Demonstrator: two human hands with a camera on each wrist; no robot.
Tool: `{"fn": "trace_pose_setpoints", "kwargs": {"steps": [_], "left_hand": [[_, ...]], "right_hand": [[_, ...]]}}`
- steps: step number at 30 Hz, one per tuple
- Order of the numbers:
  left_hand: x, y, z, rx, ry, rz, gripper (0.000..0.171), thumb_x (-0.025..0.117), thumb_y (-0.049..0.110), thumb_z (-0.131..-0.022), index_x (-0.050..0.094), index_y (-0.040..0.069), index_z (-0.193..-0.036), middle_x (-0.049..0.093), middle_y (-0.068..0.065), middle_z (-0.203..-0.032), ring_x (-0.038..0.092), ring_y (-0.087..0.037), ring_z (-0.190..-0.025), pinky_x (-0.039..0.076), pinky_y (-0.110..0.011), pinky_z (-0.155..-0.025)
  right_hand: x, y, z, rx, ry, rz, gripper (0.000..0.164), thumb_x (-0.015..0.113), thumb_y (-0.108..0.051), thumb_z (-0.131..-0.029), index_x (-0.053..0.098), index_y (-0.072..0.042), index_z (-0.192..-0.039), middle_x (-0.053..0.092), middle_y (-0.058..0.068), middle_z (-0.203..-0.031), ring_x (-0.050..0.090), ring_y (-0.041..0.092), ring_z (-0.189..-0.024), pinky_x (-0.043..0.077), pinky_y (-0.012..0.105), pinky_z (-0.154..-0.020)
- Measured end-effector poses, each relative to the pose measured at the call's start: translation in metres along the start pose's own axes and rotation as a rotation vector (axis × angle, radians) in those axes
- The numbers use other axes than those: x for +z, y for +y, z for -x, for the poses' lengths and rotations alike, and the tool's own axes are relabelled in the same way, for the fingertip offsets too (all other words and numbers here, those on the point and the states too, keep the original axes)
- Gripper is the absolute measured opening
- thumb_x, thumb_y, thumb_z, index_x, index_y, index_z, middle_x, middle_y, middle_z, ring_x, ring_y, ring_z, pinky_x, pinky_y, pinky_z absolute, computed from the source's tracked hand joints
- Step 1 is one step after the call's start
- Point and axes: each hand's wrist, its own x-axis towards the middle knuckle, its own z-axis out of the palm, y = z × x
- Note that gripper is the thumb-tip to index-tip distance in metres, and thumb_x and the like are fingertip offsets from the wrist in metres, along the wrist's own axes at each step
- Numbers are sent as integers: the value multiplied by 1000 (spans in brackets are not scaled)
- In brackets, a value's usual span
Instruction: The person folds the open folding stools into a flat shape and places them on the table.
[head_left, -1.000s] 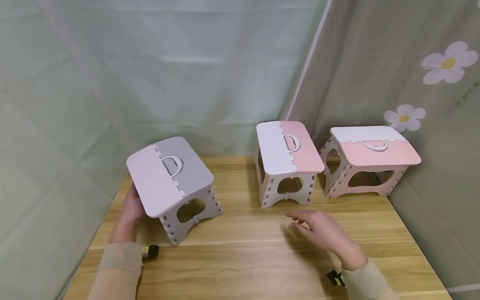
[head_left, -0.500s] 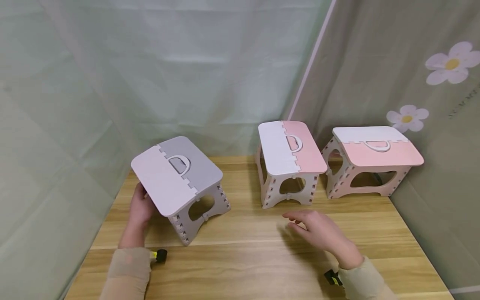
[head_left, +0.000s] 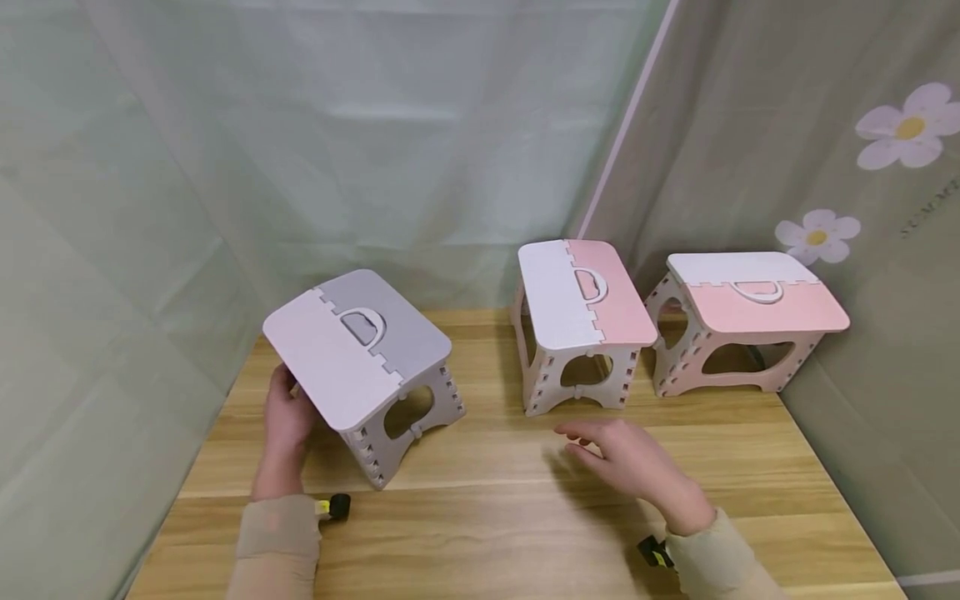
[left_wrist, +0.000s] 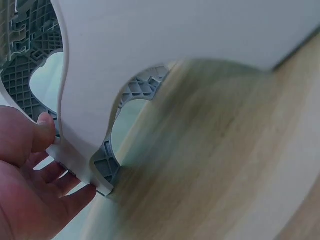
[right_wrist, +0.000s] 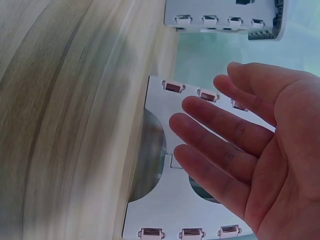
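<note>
A folding stool (head_left: pixel 322 358) with a half pale, half grey top stands unfolded and turned at an angle on the left of the table. My left hand (head_left: pixel 288 421) is at its left side, partly hidden under the seat. In the left wrist view, the left hand (left_wrist: pixel 30 175) grips the lower part of a stool leg panel (left_wrist: pixel 85 100), thumb on one side and fingers behind. Over the table in front of the middle stool hovers my right hand (head_left: pixel 633 462), touching nothing. Its fingers (right_wrist: pixel 220 145) are slightly bent and spread in the right wrist view.
A white and pink folding stool (head_left: pixel 555 300) stands at the back middle. Another pink and white folding stool (head_left: pixel 765 308) is to its right, turned sideways near the curtain. Light green curtains (head_left: pixel 412 125) close off the back and sides of the wooden table (head_left: pixel 480 533).
The grey stool has shifted a little to the right, with my left hand moving along with it. My right hand has drifted slightly left. The pink stools stay in place.
</note>
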Motion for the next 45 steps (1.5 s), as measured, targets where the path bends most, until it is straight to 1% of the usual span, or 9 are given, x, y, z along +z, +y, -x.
{"fn": "trace_pose_setpoints", "kwargs": {"steps": [8, 15, 20, 24, 26, 31, 38, 42, 45], "left_hand": [[3, 3, 2, -4, 17, 34, 60, 47, 21, -112, 29, 1, -166, 37, -26, -165, 34, -37, -151, 32, -54, -122], [3, 5, 5, -2, 15, -3, 56, 47, 18, -111, 34, -2, -162, 42, -29, -160, 37, -40, -148, 32, -55, -120], [0, 8, 6, -5, -18, -57, 52, 44, 9, -110, 35, -5, -159, 42, -31, -157, 37, -41, -147, 30, -56, -119], [0, 12, 7, -15, -54, -90, 56, 43, 8, -110, 30, 1, -164, 41, -30, -159, 37, -41, -147, 33, -56, -116], [-1, 13, 6, -14, -67, -104, 58, 43, 6, -110, 28, 2, -166, 41, -30, -159, 39, -41, -145, 37, -52, -113], [-9, 17, 7, -6, -135, -162, 57, 47, 3, -108, 33, -2, -163, 45, -30, -153, 43, -40, -136, 39, -38, -101], [-24, 28, 12, 70, -331, -320, 53, 61, 9, -107, 42, -11, -152, 50, -37, -141, 46, -48, -131, 37, -60, -108], [-30, 32, 13, 94, -405, -369, 45, 66, 14, -106, 51, -9, -142, 54, -35, -135, 51, -47, -125, 42, -57, -103], [-32, 32, 14, 88, -434, -379, 47, 67, 18, -107, 51, -8, -142, 51, -35, -137, 51, -50, -127, 44, -57, -102]], "right_hand": [[2, -1, -4, -23, 19, -18, 30, 69, -22, -107, 74, -15, -136, 77, -3, -125, 73, 9, -98, 60, 39, -87], [8, -7, -13, -41, 64, -91, 32, 68, -25, -108, 73, -18, -139, 78, -2, -119, 71, 6, -100, 60, 39, -85], [19, -17, -25, -52, 86, -137, 32, 67, -26, -109, 73, -16, -138, 79, 1, -120, 72, 9, -101, 60, 38, -86], [24, -25, -34, -54, 82, -159, 32, 66, -26, -109, 73, -15, -138, 78, 3, -122, 73, 9, -102, 59, 38, -88], [25, -28, -38, -55, 76, -163, 32, 66, -26, -109, 73, -15, -138, 78, 3, -124, 73, 10, -102, 59, 39, -88], [25, -31, -43, -55, 71, -173, 32, 66, -23, -109, 73, -13, -138, 77, 2, -126, 73, 12, -103, 59, 39, -88], [18, -34, -49, -42, 80, -189, 33, 67, -23, -108, 72, -11, -138, 76, 1, -127, 73, 11, -103, 59, 39, -89], [16, -36, -54, -39, 71, -196, 34, 66, -25, -108, 72, -13, -139, 76, 2, -128, 73, 12, -104, 58, 40, -91], [17, -37, -58, -39, 50, -217, 35, 64, -27, -110, 70, -15, -142, 75, 3, -130, 73, 13, -107, 58, 42, -92]]}}
